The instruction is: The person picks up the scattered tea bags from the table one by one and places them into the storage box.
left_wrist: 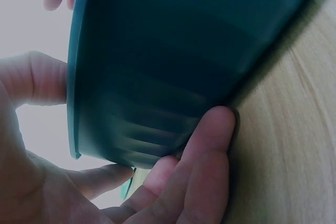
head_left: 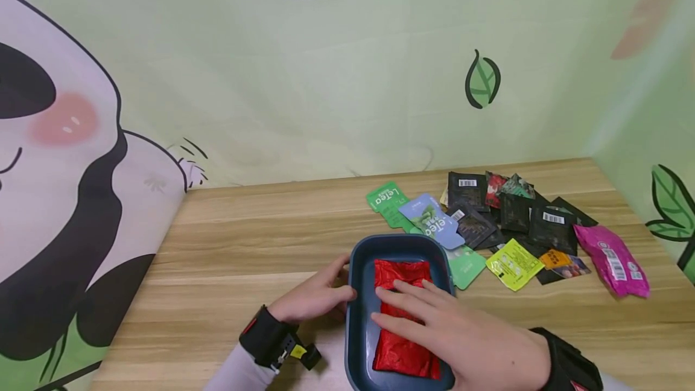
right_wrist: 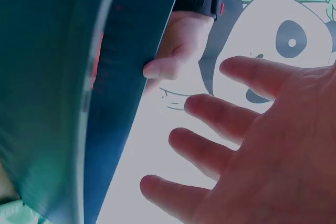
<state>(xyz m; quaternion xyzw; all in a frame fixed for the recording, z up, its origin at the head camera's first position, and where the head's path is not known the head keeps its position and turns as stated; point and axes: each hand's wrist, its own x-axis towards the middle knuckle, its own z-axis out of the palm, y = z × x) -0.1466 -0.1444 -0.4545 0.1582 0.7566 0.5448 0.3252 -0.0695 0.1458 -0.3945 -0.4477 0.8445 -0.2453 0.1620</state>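
Note:
A dark blue plastic tray (head_left: 355, 343) with rounded corners stands near the front of the table. Inside it lies shiny red foil packaging (head_left: 404, 355), partly hidden beneath my right hand. My left hand (head_left: 312, 297) holds the tray's left side, its thumb at the rim; the left wrist view shows its bent fingers (left_wrist: 210, 135) against the outer wall, low by the tabletop. Over the tray and the red packaging is my right hand (head_left: 450, 324), fingers spread and straight. From the right wrist, those fingers (right_wrist: 205, 156) appear above the rim, gripping nothing.
Behind and right of the tray spreads a pile of sachets: black packets (head_left: 551, 228), green ones (head_left: 388, 201), a lilac-blue one (head_left: 431, 219), a yellow one (head_left: 514, 264) and a plump magenta bag (head_left: 613, 261). A printed cloth wall (head_left: 369, 77) rises behind the wooden table (head_left: 244, 228).

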